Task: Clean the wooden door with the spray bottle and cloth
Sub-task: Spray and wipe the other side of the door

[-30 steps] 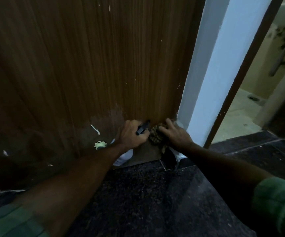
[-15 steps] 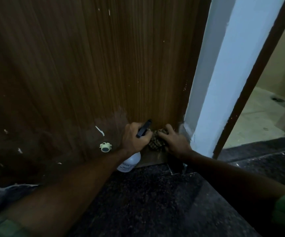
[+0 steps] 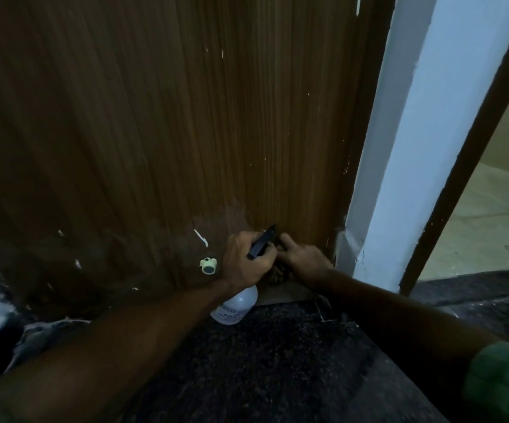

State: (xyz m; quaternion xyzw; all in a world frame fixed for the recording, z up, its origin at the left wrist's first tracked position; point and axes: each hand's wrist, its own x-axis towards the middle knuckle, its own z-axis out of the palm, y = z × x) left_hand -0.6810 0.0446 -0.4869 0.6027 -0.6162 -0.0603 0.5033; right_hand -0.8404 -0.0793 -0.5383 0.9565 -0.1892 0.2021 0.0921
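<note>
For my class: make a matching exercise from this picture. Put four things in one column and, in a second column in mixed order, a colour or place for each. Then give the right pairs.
Things:
1. spray bottle
2. cloth
3. door
4. floor

Descriptions:
A. brown, with vertical grain
B. dark and speckled
C. white body, gripped by the left hand
D. patterned, under the right hand at the door's bottom corner

Pairs: 1-C, 2-D, 3-A, 4-B

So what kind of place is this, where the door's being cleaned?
Probably a home interior, at a doorway: a wooden door, a white-painted wall edge, dark speckled stone floor, and a pale tiled room beyond.
</note>
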